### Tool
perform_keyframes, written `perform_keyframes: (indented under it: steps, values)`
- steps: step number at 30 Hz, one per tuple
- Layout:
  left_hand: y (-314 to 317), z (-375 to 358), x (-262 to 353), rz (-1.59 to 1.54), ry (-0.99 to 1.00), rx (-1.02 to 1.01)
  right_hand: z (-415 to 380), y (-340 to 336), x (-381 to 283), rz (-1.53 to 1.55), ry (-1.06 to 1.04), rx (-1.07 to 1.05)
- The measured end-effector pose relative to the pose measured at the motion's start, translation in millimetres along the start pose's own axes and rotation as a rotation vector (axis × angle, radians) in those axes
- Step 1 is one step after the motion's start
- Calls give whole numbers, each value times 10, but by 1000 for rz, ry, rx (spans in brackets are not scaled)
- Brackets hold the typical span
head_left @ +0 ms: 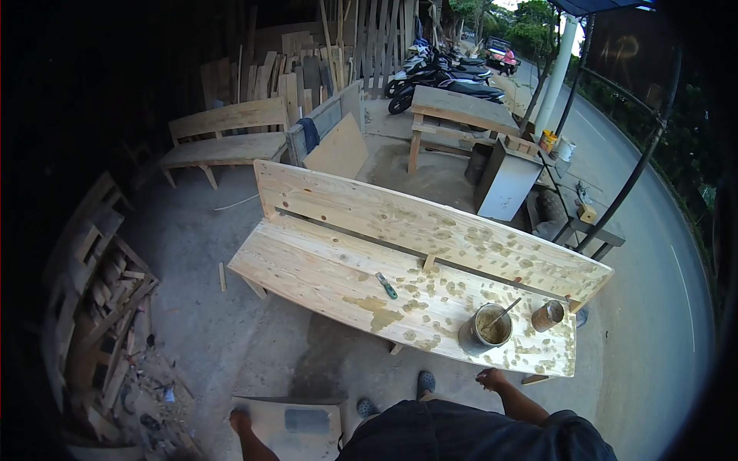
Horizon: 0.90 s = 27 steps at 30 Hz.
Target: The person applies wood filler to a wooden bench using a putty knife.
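Note:
My left hand point(241, 420) is closed on the left edge of a grey, flat-topped stool-like piece point(265, 430) with a dark rectangular patch. Near the front edge of a pale wooden bench point(307, 261), my right hand point(490, 378) hangs with its fingers loosely bent and apart, seemingly with nothing in them. Brownish patches of filler dot the bench's seat and backrest. On the seat lie a green-handled putty knife point(387, 286), a pot point(484, 338) of brown paste with a stick in it, and a rusty can point(547, 316).
Another wooden bench point(223, 146) stands behind at left, near leaning boards point(307, 73). Scrap wood point(115, 323) is heaped on the left. A work table point(465, 107), a pale cabinet point(507, 188) and parked motorbikes point(446, 81) are farther back. The road point(653, 200) runs along the right.

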<state>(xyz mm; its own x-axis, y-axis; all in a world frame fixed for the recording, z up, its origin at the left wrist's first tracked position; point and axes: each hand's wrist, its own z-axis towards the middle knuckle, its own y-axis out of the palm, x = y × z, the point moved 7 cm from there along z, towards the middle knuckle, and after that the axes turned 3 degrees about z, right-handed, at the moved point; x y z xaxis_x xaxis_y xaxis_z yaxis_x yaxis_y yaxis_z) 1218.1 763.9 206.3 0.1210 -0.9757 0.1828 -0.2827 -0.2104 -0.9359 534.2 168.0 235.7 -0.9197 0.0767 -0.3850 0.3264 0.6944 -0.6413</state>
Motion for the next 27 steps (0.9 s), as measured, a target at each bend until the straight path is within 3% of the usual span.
perform_keyframes:
  steps: [17, 21, 23, 25, 26, 27]
  values:
    - [148, 45, -89, -27, -7, 23, 6, 76, 66, 5, 20, -22]
    - [106, 23, -115, -160, 2, 100, -16, 76, 31, 11, 10, -23]
    - [348, 198, -458, -213, 8, 173, -21, 86, 11, 13, 20, -29]
    - [386, 381, -432, -380, 191, 244, -33, 94, -16, 19, 17, -32]
    - [377, 380, -449, -379, 191, 244, -35, 96, -27, 25, 15, -34]
    - [440, 398, -509, -686, 137, 119, -45, 89, -50, 25, 15, -35]
